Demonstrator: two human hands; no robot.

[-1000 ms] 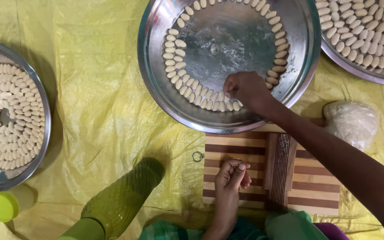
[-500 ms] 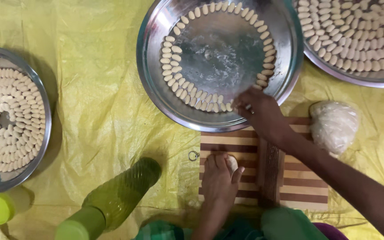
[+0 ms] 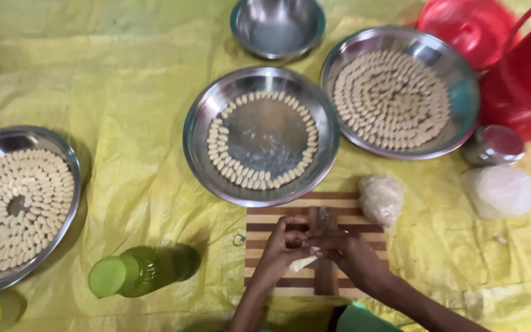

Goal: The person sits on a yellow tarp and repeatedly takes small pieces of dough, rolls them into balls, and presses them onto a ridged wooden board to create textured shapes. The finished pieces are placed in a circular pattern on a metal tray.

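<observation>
A pale dough piece (image 3: pixel 303 263) is being pinched between the left hand (image 3: pixel 285 243) and right hand (image 3: pixel 338 247), both grips clenched on it, over the striped board (image 3: pixel 264 229).

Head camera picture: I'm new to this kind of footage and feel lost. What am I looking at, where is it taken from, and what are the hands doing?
No machine here: a person wears a camera on the head, so you look straight down at their own two bare hands. The left hand and right hand meet over a striped wooden board, pinching a small pale piece of dough between them. Everything lies on a yellow sheet. Above the board sits a steel plate with a ring of small dough pieces around its edge. Two more plates, one at the left and one at the upper right, are filled with such pieces. A dough lump rests beside the board, a green bottle lies to the left, and a red bucket stands at the right.
</observation>
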